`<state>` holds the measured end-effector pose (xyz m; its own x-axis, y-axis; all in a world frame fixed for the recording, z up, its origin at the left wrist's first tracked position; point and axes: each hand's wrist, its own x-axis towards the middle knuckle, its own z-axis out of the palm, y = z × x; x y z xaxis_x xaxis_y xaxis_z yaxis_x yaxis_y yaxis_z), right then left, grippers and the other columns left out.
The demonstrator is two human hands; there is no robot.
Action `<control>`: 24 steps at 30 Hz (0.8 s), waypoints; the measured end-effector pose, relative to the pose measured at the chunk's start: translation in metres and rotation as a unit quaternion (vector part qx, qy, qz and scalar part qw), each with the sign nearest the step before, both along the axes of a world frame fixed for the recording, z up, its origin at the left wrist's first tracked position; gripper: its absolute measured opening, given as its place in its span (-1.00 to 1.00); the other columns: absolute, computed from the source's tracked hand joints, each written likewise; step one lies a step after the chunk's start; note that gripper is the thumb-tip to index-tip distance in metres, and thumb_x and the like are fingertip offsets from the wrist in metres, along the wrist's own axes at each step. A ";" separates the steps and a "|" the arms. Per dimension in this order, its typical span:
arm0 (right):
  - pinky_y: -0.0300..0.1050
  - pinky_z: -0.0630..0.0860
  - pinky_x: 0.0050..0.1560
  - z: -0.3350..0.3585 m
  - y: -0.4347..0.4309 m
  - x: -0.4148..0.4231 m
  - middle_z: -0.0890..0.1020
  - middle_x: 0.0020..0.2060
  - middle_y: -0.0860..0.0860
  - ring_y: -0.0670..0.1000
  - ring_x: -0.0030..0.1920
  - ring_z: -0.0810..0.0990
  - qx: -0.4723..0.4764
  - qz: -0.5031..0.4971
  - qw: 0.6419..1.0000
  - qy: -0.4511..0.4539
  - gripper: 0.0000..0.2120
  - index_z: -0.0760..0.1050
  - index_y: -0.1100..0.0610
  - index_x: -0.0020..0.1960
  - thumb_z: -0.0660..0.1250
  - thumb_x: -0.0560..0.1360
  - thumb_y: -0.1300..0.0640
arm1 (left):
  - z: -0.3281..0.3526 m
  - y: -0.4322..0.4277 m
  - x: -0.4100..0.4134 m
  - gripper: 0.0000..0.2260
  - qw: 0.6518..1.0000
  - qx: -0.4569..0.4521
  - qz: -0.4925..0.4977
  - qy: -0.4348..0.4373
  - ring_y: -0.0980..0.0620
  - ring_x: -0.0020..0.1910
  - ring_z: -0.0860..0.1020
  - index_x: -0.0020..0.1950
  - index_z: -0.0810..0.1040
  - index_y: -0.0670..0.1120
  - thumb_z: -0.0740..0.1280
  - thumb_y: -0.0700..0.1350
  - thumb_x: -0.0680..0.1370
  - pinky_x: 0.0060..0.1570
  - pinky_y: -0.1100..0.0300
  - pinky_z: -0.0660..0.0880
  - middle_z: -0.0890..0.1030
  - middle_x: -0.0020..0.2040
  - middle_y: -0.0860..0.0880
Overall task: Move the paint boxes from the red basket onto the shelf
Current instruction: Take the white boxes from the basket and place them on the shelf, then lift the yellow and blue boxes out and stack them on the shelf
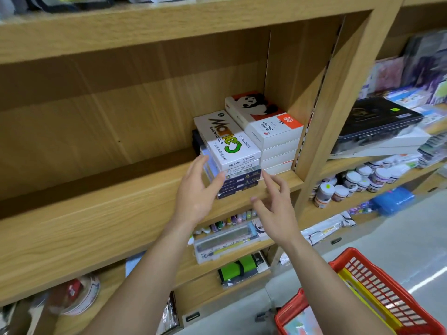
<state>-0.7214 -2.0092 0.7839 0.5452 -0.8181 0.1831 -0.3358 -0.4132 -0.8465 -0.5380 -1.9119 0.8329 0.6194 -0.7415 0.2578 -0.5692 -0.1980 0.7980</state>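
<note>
— Wooden shelf [101, 189] already carries two stacks of paint boxes [229, 139]. Much left?

— The red basket [377, 286] on the floor shows something inside; the count is unclear.

— And the hands?

— Both spread open, holding nothing. The left hand [198, 189] touches the nearer stack's side; the right hand [273, 206] hovers just before it.

I am looking into a shop aisle lined with a light oak-grain shelving unit [121, 213], its back panel [145, 105] the same wood and shadowed under the upper board. A wooden upright [338, 105] with a slotted metal strip divides it from the neighbouring bay. At lower right the floor [399, 238] is pale grey and smooth, catching a bright streak of overhead light.
</note>
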 end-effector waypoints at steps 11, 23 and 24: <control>0.07 0.50 0.32 -0.109 -0.019 -0.220 0.54 0.29 0.16 0.21 0.29 0.58 0.093 -0.201 0.964 0.150 -0.57 0.58 0.15 0.39 0.47 0.57 0.01 | -0.095 -0.030 -0.175 -0.67 0.938 0.188 -0.270 -0.109 0.12 0.22 0.47 0.31 0.53 0.03 0.31 0.13 0.60 0.06 0.27 0.35 0.51 0.25 0.10; 0.03 0.43 0.33 -0.259 -0.027 -0.385 0.59 0.26 0.28 0.28 0.32 0.56 0.246 -0.327 0.872 0.268 -0.51 0.55 0.22 0.42 0.46 0.55 0.04 | -0.303 -0.102 -0.313 -0.64 0.855 0.369 -0.363 0.016 0.05 0.10 0.55 0.29 0.59 -0.12 0.48 -0.05 0.53 0.04 0.23 0.39 0.62 0.18 -0.07; 0.04 0.44 0.32 -0.273 -0.035 -0.387 0.59 0.26 0.27 0.28 0.32 0.55 0.251 -0.325 0.867 0.282 -0.50 0.54 0.21 0.42 0.45 0.55 0.02 | -0.324 -0.104 -0.321 -0.62 0.850 0.382 -0.361 0.040 0.01 0.13 0.57 0.32 0.57 -0.13 0.49 -0.07 0.53 0.08 0.19 0.44 0.62 0.20 -0.08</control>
